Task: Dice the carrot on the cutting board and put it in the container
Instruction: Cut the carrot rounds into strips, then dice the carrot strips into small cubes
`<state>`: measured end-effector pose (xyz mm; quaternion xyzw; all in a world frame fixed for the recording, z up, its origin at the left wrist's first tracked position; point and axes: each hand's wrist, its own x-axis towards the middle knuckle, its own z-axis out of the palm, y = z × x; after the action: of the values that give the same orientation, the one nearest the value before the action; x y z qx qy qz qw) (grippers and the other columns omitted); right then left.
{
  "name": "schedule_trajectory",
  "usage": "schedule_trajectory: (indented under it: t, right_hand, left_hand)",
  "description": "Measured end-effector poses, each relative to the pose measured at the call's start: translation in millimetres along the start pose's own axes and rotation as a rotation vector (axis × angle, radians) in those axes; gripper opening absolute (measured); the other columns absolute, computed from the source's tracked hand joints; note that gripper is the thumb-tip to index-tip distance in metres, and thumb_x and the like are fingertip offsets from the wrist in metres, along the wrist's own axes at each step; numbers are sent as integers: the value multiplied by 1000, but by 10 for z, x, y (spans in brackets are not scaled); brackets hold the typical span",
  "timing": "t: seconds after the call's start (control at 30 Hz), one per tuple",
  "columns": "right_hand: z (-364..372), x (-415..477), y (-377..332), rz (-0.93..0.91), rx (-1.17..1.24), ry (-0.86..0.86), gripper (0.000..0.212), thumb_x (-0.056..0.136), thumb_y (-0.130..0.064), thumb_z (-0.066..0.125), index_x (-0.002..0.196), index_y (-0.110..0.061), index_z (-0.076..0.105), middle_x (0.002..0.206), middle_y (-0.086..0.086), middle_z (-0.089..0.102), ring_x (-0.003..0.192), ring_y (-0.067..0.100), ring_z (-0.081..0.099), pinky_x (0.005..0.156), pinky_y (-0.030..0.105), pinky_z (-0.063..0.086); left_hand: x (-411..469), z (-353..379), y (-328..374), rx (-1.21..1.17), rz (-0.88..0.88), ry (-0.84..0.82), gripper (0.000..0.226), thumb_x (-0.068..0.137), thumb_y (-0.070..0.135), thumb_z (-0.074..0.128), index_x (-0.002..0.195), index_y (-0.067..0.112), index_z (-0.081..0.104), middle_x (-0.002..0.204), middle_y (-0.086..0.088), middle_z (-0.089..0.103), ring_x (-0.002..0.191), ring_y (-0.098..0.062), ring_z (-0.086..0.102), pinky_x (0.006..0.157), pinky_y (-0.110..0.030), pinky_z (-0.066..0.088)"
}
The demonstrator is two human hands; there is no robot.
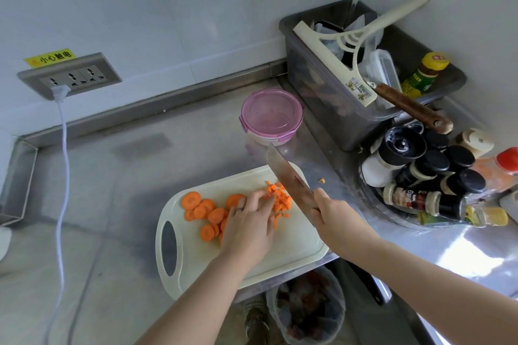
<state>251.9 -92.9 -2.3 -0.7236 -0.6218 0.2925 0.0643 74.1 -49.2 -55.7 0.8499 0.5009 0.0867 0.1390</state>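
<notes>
A cream cutting board (294, 244) lies on the steel counter. Several round carrot slices (200, 209) sit on its left half, and a small heap of diced carrot (280, 196) lies near its far right corner. My left hand (249, 221) rests on the board with fingertips on carrot pieces beside the dice. My right hand (336, 218) grips the handle of a large knife (288, 176), whose blade is lifted and points away over the dice. A round container (272, 116) with a pink clip-on lid stands closed behind the board.
A grey bin (330, 109) with a squeegee and bottles stands at the back right. Spice jars (426, 176) crowd a round rack on the right. A white cord (63, 165) runs from the wall socket down the left. One carrot bit (322, 180) lies off the board.
</notes>
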Motion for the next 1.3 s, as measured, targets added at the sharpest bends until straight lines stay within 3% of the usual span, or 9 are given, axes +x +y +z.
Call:
schedule_trajectory:
  t: [0.1,0.2,0.27,0.4,0.67,0.83,1.03,1.17,1.3]
  right_hand:
    - [26,-31,69,-56,-214,80,9,100,-17,38,108,-18,41,89,-1,50,59,22,49,47,26,33]
    - [85,-38,193,-176,-436,187,47,65,-10,81,104,-24,60,88,-3,53,43,22,42,43,26,41]
    - [72,-54,224,-247,-519,235,62,37,-1,87,92,-22,65,79,-2,52,37,17,25,41,24,41]
    - [20,-105,175,-302,-545,295,65,24,2,85,84,-19,70,72,0,53,39,15,16,44,23,34]
    - [-8,-166,138,-294,-568,271,69,19,1,83,84,-19,70,71,1,52,39,15,15,49,22,28]
    - [-6,-154,116,-264,-569,264,65,24,0,85,84,-19,70,69,0,52,38,15,15,50,22,26]
    - [21,-132,130,-253,-497,258,63,30,2,85,86,-21,68,71,-1,50,39,15,18,45,22,32]
    - [33,-170,153,-225,-305,73,35,92,-15,57,121,-32,52,109,-8,52,74,23,56,66,26,45]
    - [130,-253,176,-193,0,-88,29,98,-17,44,123,-28,51,114,-8,55,94,16,58,79,32,50]
  left_hand:
    - [72,-184,-105,-325,-179,325,38,89,2,51,123,14,61,115,-4,57,101,-28,59,88,-36,46]
    - [182,-479,-160,-468,-267,543,37,86,-8,44,106,13,67,100,5,54,94,-17,56,85,-23,41]
    - [248,-603,-145,-435,-91,417,40,79,-4,39,91,17,71,94,9,59,90,-12,56,84,-25,42]
    - [305,-626,-7,-254,14,-116,42,83,1,40,86,28,72,103,11,66,100,-12,58,95,-36,42]
    - [496,-410,47,-217,-30,-326,48,90,3,37,113,31,68,122,6,60,114,-15,53,102,-34,40]
    - [523,-418,69,-310,11,-239,45,89,-1,39,111,25,69,122,5,58,111,-14,55,99,-33,43]
    - [506,-419,-12,-75,-48,-194,44,93,7,40,126,29,60,131,7,51,118,-18,51,102,-35,38]
    - [492,-521,-250,-309,-218,88,43,89,-4,40,118,17,65,121,-4,58,107,-24,58,93,-34,44]
    - [317,-585,-438,-426,-366,179,41,91,-5,39,115,14,66,116,-2,63,107,-17,58,90,-22,40]
